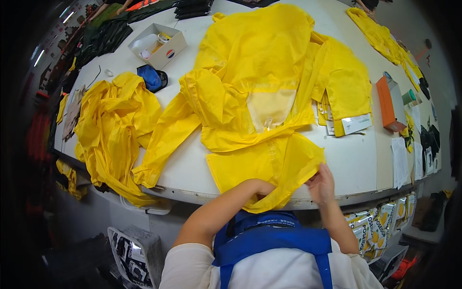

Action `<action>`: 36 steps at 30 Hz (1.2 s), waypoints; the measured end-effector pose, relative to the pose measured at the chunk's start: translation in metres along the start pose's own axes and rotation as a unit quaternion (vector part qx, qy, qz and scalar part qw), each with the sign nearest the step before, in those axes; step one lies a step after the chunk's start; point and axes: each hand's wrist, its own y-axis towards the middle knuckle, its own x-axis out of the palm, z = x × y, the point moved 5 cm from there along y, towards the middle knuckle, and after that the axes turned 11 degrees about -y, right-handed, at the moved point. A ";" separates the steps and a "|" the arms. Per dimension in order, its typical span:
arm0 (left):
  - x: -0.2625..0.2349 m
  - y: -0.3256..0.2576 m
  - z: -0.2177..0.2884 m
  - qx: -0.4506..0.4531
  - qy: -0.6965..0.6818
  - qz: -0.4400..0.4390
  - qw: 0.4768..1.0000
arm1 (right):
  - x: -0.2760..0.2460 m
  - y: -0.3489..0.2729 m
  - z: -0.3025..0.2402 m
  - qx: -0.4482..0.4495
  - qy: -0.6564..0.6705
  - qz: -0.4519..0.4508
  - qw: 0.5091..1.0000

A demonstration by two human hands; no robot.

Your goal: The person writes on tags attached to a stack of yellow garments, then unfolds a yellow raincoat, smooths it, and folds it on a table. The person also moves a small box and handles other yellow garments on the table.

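A yellow rain jacket (260, 53) lies spread over the table, with a pale mesh panel (272, 106) showing at its middle. Its nearest part, a folded flap (240, 168), hangs over the table's front edge toward me. My right hand (321, 184) pinches the flap's right-hand edge between thumb and fingers. My left hand (262, 187) reaches into the fold of the same flap; the yellow cloth hides its fingers. To the left lies another crumpled yellow garment (115, 111).
A white box (174, 47) with small items stands at the back left, near a blue-and-black pouch (152, 78). On the right are an orange box (385, 106), paper sheets (399, 161) and a green spool (408, 97). Printed packages (380, 226) sit below the table edge.
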 end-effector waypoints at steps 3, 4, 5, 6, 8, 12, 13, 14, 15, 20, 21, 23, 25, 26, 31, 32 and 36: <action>0.002 -0.018 -0.020 -0.021 -0.049 -0.028 0.998 | -0.077 0.008 -0.013 -0.071 -0.376 -0.006 0.924; 0.004 -0.021 -0.029 -0.027 -0.049 -0.033 0.998 | -0.102 0.011 -0.002 -0.087 -0.477 0.017 0.874; 0.006 -0.028 -0.036 -0.027 -0.043 -0.035 0.998 | -0.100 0.011 0.001 -0.066 -0.414 0.007 0.908; 0.009 -0.033 -0.044 -0.027 -0.034 -0.040 0.998 | -0.096 0.009 0.005 -0.045 -0.348 -0.004 0.937; 0.021 -0.042 -0.057 -0.020 0.005 -0.053 0.998 | -0.090 0.010 0.009 -0.054 -0.295 0.016 0.954; 0.050 -0.046 -0.046 -0.047 0.231 -0.070 0.969 | -0.079 0.027 0.000 -0.147 -0.463 -0.001 0.874; 0.062 -0.047 -0.021 -0.086 0.337 -0.088 0.933 | -0.075 0.032 -0.006 -0.162 -0.531 -0.037 0.831; 0.063 -0.046 -0.022 -0.075 0.344 -0.070 0.933 | -0.065 0.036 -0.015 -0.200 -0.544 -0.069 0.812; 0.062 -0.046 -0.026 -0.063 0.351 -0.054 0.932 | -0.054 0.039 -0.026 -0.237 -0.555 -0.101 0.791; 0.060 -0.031 -0.043 -0.027 0.202 -0.132 0.970 | -0.010 0.042 -0.062 -0.283 -0.612 -0.148 0.723; 0.059 -0.030 -0.045 -0.042 0.192 -0.120 0.973 | -0.005 0.043 -0.055 -0.235 -0.674 -0.241 0.658; 0.061 -0.035 -0.035 -0.074 0.177 -0.100 0.976 | -0.032 0.063 -0.057 -0.192 -0.697 -0.247 0.645; 0.048 -0.047 -0.036 -0.083 -0.017 0.020 0.996 | -0.065 0.084 -0.063 -0.115 -0.728 -0.205 0.644; 0.038 -0.056 -0.032 -0.086 -0.110 0.076 0.987 | -0.081 0.090 -0.072 -0.062 -0.749 -0.147 0.644; 0.026 -0.150 0.013 0.186 0.344 0.414 0.822 | -0.117 0.074 -0.057 0.008 -0.593 -0.131 0.794; 0.033 -0.163 0.004 0.199 0.448 0.456 0.743 | -0.117 0.075 -0.054 0.038 -0.564 -0.124 0.816; 0.004 -0.183 -0.051 0.168 0.513 0.511 0.669 | -0.122 0.085 -0.055 -0.054 -0.675 -0.135 0.723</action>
